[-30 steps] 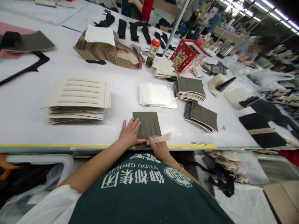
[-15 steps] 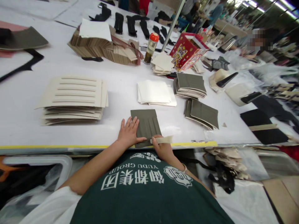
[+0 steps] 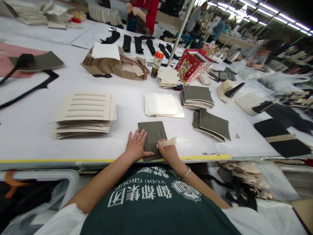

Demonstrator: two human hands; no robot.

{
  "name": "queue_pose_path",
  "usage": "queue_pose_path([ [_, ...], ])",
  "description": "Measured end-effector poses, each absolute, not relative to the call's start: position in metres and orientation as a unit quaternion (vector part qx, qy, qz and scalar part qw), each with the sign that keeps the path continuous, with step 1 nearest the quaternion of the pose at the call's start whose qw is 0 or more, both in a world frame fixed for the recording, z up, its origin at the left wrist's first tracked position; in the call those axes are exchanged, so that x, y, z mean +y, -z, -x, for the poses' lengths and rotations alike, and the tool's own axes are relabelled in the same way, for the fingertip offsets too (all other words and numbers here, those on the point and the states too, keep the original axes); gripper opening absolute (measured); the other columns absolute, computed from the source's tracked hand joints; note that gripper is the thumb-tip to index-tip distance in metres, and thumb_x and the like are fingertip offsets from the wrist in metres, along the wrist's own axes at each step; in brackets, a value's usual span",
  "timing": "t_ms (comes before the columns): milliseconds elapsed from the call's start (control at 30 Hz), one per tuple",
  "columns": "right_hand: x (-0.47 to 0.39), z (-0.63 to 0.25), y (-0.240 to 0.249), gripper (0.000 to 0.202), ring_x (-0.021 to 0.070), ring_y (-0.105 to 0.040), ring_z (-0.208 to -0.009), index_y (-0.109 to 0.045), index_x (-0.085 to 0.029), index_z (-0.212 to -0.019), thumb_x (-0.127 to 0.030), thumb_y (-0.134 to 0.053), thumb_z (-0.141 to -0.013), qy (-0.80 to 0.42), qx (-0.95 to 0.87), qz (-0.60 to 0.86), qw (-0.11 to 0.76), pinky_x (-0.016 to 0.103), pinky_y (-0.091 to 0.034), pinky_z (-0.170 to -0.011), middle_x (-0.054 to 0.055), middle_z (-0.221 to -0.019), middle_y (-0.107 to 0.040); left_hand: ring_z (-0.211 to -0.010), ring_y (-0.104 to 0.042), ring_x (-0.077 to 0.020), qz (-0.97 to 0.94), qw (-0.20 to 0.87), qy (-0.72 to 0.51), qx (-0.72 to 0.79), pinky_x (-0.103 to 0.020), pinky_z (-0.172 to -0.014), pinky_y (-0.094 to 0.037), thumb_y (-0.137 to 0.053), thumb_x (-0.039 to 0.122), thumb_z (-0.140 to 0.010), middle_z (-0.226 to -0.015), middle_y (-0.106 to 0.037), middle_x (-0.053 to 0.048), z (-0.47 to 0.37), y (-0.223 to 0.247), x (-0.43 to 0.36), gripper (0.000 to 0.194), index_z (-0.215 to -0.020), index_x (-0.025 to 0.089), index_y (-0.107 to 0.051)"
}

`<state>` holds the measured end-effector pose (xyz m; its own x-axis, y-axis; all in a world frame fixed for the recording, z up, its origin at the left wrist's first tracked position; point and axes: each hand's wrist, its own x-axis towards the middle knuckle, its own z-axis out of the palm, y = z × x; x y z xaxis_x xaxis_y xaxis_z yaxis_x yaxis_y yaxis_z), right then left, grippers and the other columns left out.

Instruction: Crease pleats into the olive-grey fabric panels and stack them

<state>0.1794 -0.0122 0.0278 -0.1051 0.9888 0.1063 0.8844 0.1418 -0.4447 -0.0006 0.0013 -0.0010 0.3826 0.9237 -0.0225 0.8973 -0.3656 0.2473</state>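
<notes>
A dark grey-green panel (image 3: 153, 130) with faint raised lines lies flat at the table's front edge. My left hand (image 3: 136, 145) rests on its left side, fingers spread and thumb along the lower part. My right hand (image 3: 170, 154) is closed around a flat cream strip (image 3: 169, 142), a stiff-looking piece that sticks out to the right past the fist. The strip's near end touches or hovers over the panel; I cannot tell which. Just behind the panel sits a pile of white sheets (image 3: 161, 105).
Cream slotted panels (image 3: 86, 107) are stacked at left. Two piles of grey-green panels, the rear one (image 3: 197, 94) and the front one (image 3: 215, 124), stand at right. Farther back are a bottle with an orange lid (image 3: 156, 63) and a red patterned box (image 3: 192, 65). Other people work beyond.
My right hand with the cream strip has shifted slightly up the panel. My left hand stays spread on it. The view has tilted up, showing more of the far side.
</notes>
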Motion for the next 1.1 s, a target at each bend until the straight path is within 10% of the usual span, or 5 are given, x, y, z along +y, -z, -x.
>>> queue_pose_path([
  [400, 0.054, -0.136, -0.031, 0.027, 0.0176, -0.06, -0.075, -0.062, -0.014, -0.086, -0.028, -0.039, -0.088, -0.061, -0.762, 0.63, 0.136, 0.025, -0.041, -0.067, 0.01, -0.083, -0.066, -0.135, -0.013, -0.0319, -0.815, 0.117, -0.057, 0.564, -0.053, -0.107, -0.003, -0.041, 0.075, -0.066, -0.146, -0.024, -0.01, -0.004, -0.003, 0.001, 0.096, -0.139, 0.015, -0.026],
  [1100, -0.03, -0.167, -0.032, 0.028, 0.0152, -0.06, -0.061, -0.059, -0.018, -0.076, -0.032, -0.038, -0.087, -0.219, -0.744, 0.609, 0.167, 0.025, -0.043, -0.06, 0.002, -0.062, -0.063, -0.136, -0.012, -0.0295, -0.843, 0.144, -0.05, 0.515, -0.048, -0.109, -0.005, -0.05, 0.076, -0.059, -0.148, -0.017, -0.01, 0.017, -0.001, 0.008, 0.107, -0.141, 0.014, -0.019],
])
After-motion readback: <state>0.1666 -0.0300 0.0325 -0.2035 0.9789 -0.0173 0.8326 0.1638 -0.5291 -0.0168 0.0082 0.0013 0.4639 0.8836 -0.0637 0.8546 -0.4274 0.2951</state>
